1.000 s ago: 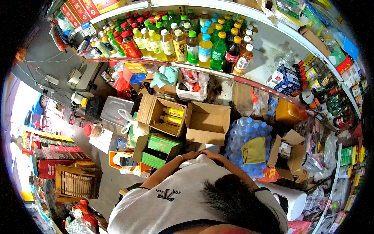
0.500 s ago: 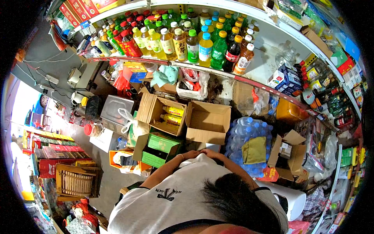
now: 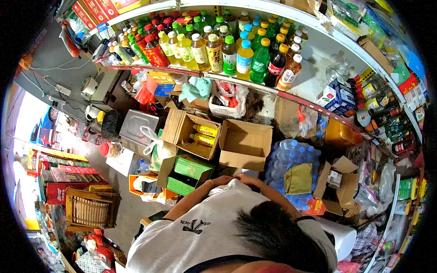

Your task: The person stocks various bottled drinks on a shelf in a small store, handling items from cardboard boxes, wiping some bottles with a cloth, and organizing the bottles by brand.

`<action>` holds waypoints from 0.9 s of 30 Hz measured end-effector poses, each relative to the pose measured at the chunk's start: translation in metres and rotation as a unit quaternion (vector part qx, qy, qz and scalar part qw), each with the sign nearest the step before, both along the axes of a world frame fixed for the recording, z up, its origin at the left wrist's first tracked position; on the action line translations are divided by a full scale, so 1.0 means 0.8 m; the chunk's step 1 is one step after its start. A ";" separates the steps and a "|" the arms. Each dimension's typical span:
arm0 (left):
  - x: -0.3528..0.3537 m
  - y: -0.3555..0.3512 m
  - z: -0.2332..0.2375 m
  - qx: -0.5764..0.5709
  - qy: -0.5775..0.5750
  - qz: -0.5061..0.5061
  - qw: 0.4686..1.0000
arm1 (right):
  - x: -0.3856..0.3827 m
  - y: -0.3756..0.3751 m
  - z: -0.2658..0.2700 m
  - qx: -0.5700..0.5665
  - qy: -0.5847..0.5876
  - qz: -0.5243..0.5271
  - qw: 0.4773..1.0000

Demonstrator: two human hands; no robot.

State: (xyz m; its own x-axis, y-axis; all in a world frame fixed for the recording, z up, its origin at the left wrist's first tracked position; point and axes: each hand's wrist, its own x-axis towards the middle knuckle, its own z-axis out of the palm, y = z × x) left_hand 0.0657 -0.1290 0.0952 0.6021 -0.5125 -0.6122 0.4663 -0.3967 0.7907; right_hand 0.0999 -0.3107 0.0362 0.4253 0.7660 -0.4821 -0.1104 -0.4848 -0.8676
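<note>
My left hand (image 3: 222, 180) and my right hand (image 3: 247, 179) are close together at the front of the white shirt (image 3: 200, 223). Their fingers are small and mostly hidden, so I cannot make out whether they hold anything. Just beyond them stands an open, bare-looking cardboard box (image 3: 246, 142). Beside it, another cardboard box (image 3: 184, 139) contains yellow-labelled bottles (image 3: 204, 130). Left of my left hand is an open green carton (image 3: 193, 167). A shrink-wrapped pack of water bottles (image 3: 291, 157) sits to the right, with an olive cloth (image 3: 299, 178) on it.
A long shelf (image 3: 255, 85) full of drink bottles (image 3: 223, 52) runs across the back. An orange box (image 3: 148, 187) and a wooden stool (image 3: 88, 208) stand left. On the right are an open carton (image 3: 339, 184) and a white rounded object (image 3: 341, 239).
The view has shifted slightly, so the shelf and boxes appear a little lower and further right. Both hands keep their place in front of the shirt.
</note>
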 end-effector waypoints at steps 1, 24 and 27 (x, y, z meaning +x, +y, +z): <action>0.000 -0.001 0.007 0.000 0.000 0.001 1.000 | 0.001 0.000 0.001 0.000 0.000 0.001 1.000; -0.002 0.024 -0.016 0.088 -0.148 -0.092 0.981 | 0.006 -0.037 -0.006 -0.021 -0.025 -0.154 0.987; 0.031 0.055 -0.015 -0.023 -0.326 -0.089 0.941 | 0.042 -0.067 -0.016 0.090 -0.180 -0.247 0.948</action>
State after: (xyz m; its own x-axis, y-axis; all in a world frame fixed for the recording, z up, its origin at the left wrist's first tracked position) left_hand 0.0902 -0.0853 0.0833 0.7443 -0.6576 -0.1169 -0.1950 -0.3814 0.9036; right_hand 0.1334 -0.3641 0.0237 0.8661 0.4856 -0.1184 0.0334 -0.2925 -0.9557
